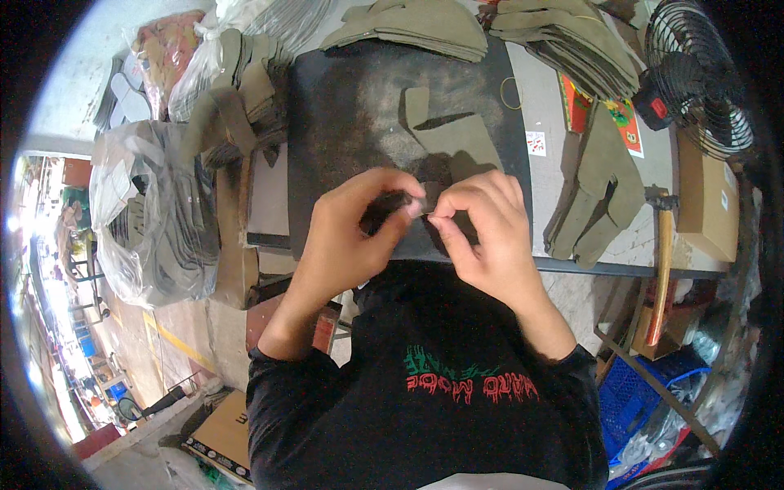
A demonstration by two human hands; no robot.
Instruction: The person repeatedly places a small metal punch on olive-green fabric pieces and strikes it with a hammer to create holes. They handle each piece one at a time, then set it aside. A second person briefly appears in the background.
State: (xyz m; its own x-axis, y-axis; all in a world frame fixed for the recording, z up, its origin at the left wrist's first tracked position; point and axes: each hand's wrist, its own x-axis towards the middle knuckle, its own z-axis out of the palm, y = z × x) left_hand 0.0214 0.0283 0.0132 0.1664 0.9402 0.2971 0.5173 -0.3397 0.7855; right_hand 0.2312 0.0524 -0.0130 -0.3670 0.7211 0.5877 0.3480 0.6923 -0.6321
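Over the near part of a black mat (343,114), my two hands meet with fingertips almost touching. My left hand (347,229) is closed in a pinch, thumb against fingers. My right hand (490,224) pinches too, its thumb and forefinger pressed together beside the left fingertips. Between them shows a small bit of something greyish, too small and blurred to name. Just beyond the hands, a cut olive-green piece of sheet material (461,139) lies on the mat, with an angled notch in it. Its near end is partly hidden behind my hands.
Olive cut pieces are stacked at the far edge (416,28), far right (572,45), right (600,188) and left (245,106). A clear plastic bag (151,212) bulges at left. A black fan (694,77), a cardboard box (706,200) and a wooden-handled hammer (663,269) stand right.
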